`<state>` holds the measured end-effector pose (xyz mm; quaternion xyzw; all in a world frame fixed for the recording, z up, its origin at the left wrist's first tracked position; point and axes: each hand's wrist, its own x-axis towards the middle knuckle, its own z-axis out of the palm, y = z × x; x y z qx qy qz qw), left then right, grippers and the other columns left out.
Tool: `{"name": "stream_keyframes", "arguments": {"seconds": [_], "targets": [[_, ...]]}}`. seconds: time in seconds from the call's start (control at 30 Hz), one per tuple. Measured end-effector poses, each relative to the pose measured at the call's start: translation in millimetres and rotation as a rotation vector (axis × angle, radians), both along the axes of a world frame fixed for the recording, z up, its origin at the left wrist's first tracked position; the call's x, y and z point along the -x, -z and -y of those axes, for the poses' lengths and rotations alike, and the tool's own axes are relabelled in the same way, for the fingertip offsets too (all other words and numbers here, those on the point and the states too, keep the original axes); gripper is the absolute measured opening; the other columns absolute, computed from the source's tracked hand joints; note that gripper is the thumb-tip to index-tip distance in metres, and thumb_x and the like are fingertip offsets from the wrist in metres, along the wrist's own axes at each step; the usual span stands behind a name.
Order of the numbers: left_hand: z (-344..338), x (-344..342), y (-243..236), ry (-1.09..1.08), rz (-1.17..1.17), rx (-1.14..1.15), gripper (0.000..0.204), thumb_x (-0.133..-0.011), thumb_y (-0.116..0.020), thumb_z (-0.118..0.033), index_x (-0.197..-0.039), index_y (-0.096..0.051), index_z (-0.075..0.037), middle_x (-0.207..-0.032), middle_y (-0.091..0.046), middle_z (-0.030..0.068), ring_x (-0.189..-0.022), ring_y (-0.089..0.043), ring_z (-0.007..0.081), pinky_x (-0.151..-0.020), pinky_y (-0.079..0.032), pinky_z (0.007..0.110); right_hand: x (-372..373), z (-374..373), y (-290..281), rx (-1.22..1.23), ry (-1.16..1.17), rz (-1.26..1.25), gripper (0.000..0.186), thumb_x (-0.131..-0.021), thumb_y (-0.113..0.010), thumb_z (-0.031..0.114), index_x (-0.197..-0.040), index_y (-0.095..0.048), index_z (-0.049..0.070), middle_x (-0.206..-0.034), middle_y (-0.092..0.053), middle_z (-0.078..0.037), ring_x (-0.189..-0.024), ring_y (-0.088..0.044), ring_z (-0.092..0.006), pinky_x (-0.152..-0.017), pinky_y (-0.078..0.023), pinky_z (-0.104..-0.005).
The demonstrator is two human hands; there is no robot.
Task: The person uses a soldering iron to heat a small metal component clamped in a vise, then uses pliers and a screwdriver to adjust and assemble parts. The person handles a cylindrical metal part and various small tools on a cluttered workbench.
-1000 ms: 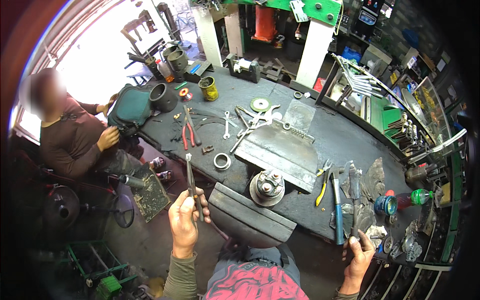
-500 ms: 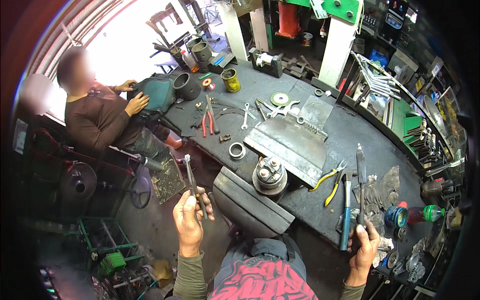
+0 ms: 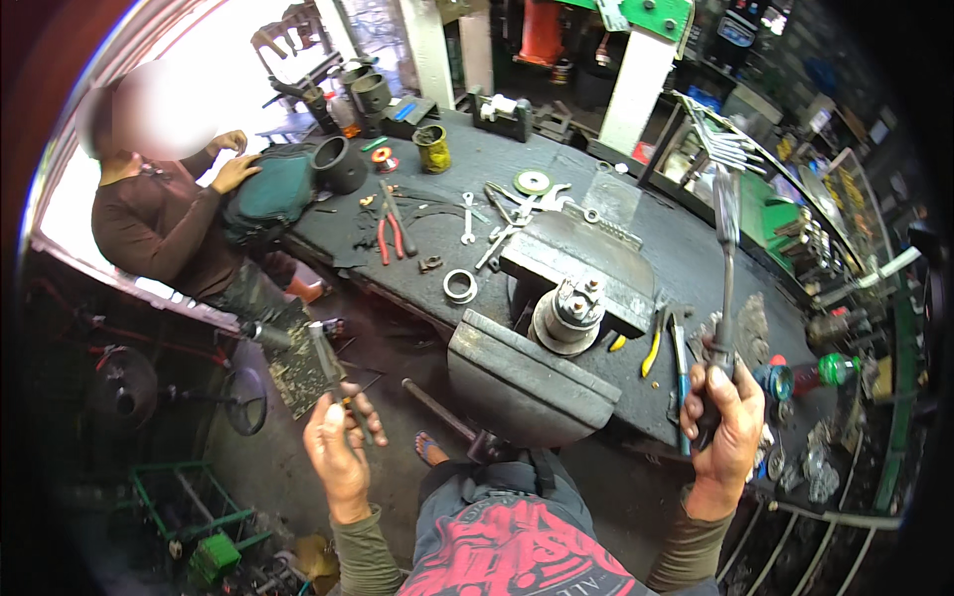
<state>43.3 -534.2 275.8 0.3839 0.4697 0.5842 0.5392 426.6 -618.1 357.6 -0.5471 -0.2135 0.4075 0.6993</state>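
My left hand (image 3: 340, 442) grips dark long-nosed pliers (image 3: 328, 363); a small pale bit shows at their tip, too small to name. My right hand (image 3: 722, 427) holds a long metal tool (image 3: 726, 228) upright by its dark handle, its broad flattened head high above the bench. Between my hands, a large bench vise (image 3: 527, 377) holds a cylindrical metal part with copper-coloured studs (image 3: 566, 323). Right of it lie yellow-handled pliers (image 3: 653, 353) and a blue-handled hammer (image 3: 682, 372). A metal ring (image 3: 459, 286) is left of the vise.
A person (image 3: 159, 223) sits at the left, hands by a green bag (image 3: 270, 199). The dark bench (image 3: 397, 288) holds red-handled pliers (image 3: 395, 233), wrenches (image 3: 467, 219) and cans (image 3: 432, 149). A tool rack (image 3: 706, 139) stands behind at right; bottles (image 3: 835, 371) sit at the right end.
My right hand has risen, lifting the long tool well above the bench. My left hand with the pliers has shifted left. The seated person's hands moved up to the green bag.
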Motion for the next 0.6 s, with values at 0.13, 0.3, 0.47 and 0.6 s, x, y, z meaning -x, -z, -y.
{"name": "stream_keyframes", "arguments": {"seconds": [0.13,0.3,0.47,0.6], "targets": [[-10.3,82.2,13.3,0.068,-0.080,-0.003,0.038,-0.106,-0.049,-0.030,-0.123,-0.060,0.003,-0.095,-0.063,0.0087,-0.072,-0.060,0.0141,-0.055,-0.051,0.028,74.0,-23.6,-25.4,-0.147,0.076,0.034,0.040,-0.102,-0.066,0.015,-0.135,-0.055,-0.006,-0.091,-0.064,-0.008,-0.061,-0.059,-0.0093,-0.041,-0.044,-0.0214],[-26.2,183.5,15.6,0.113,-0.228,0.041,0.042,-0.105,-0.053,-0.037,-0.121,-0.062,0.001,-0.094,-0.064,0.0052,-0.072,-0.060,0.0103,-0.054,-0.051,0.025,169.6,-51.5,-38.7,-0.288,0.092,-0.025,0.041,-0.104,-0.065,0.017,-0.135,-0.053,-0.008,-0.095,-0.064,-0.012,-0.064,-0.062,-0.0115,-0.040,-0.046,-0.0215],[-40.3,240.0,-4.5,0.189,-0.176,0.116,0.036,-0.106,-0.058,-0.030,-0.121,-0.063,0.002,-0.094,-0.064,0.0038,-0.076,-0.060,0.0098,-0.061,-0.052,0.025,248.6,-105.1,-35.7,-0.250,0.052,-0.063,0.038,-0.105,-0.064,0.017,-0.135,-0.055,-0.005,-0.090,-0.063,-0.008,-0.061,-0.061,-0.0109,-0.040,-0.045,-0.0208],[-56.5,252.1,10.5,0.225,-0.133,0.146,0.032,-0.106,-0.056,-0.024,-0.122,-0.064,0.003,-0.095,-0.063,0.0029,-0.078,-0.060,0.0090,-0.063,-0.052,0.024,287.4,-178.5,-13.6,-0.158,-0.028,-0.094,0.025,-0.104,-0.065,0.022,-0.117,-0.061,0.001,-0.083,-0.063,-0.005,-0.056,-0.059,-0.0104,-0.040,-0.043,-0.0234]]}}
